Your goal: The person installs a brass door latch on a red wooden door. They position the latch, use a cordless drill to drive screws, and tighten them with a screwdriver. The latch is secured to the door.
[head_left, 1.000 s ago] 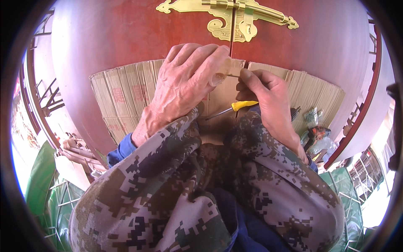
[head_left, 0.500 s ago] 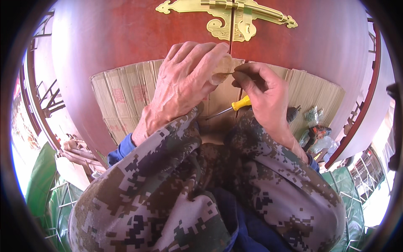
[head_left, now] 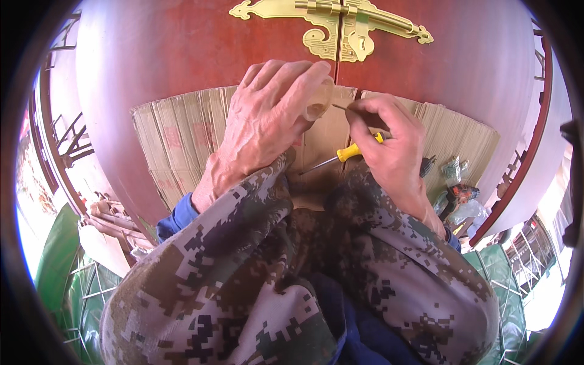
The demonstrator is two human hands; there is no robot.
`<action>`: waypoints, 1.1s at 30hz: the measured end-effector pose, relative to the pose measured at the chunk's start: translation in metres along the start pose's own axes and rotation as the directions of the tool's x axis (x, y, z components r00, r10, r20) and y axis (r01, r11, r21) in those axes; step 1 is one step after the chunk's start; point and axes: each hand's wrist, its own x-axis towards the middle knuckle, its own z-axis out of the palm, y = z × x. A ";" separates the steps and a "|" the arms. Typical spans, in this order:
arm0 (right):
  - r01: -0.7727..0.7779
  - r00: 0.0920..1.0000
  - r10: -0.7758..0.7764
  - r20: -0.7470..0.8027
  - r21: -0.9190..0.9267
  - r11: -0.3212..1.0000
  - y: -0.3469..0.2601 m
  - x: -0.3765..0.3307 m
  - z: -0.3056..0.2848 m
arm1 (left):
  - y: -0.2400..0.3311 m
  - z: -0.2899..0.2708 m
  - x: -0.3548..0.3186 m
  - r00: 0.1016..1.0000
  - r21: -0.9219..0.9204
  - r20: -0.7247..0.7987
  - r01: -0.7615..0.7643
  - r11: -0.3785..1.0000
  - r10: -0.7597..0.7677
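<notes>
My left hand (head_left: 261,112) is closed around a small, round, translucent yellowish cup-like piece (head_left: 321,100), its open end tipped toward my right hand. Just to the right, my right hand (head_left: 392,137) pinches a thin dark stick-like piece (head_left: 340,107) between thumb and fingertips. The stick's tip is a short way from the rim of the round piece and appears apart from it. Below my right fingers lies a screwdriver (head_left: 350,152) with a yellow handle, its shaft slanting down left over the cardboard (head_left: 194,121).
Ahead stand red double doors (head_left: 280,48) with a gold bolt latch (head_left: 336,27) across their seam. At the right, a cordless drill (head_left: 460,196) and clear plastic bags (head_left: 454,168) lie on the cardboard. My camouflage-clad knees (head_left: 389,255) fill the near middle.
My right hand has drawn back slightly right and down, taking the thin stick's tip out of the round piece. My left hand has hardly moved.
</notes>
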 end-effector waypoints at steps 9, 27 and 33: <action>0.186 0.981 -0.176 0.076 -0.152 0.971 0.002 0.002 -0.006 | -0.002 0.004 -0.008 0.997 0.007 0.019 0.070 0.998 -0.070; -0.596 0.710 0.506 0.490 0.801 0.060 0.040 -0.024 -0.019 | -0.066 -0.031 -0.139 0.892 0.063 -0.129 0.442 0.895 -0.432; -0.623 0.733 0.321 0.600 0.781 -0.038 0.020 -0.005 0.013 | 0.020 -0.006 -0.017 0.883 -0.504 0.267 0.470 0.725 -0.386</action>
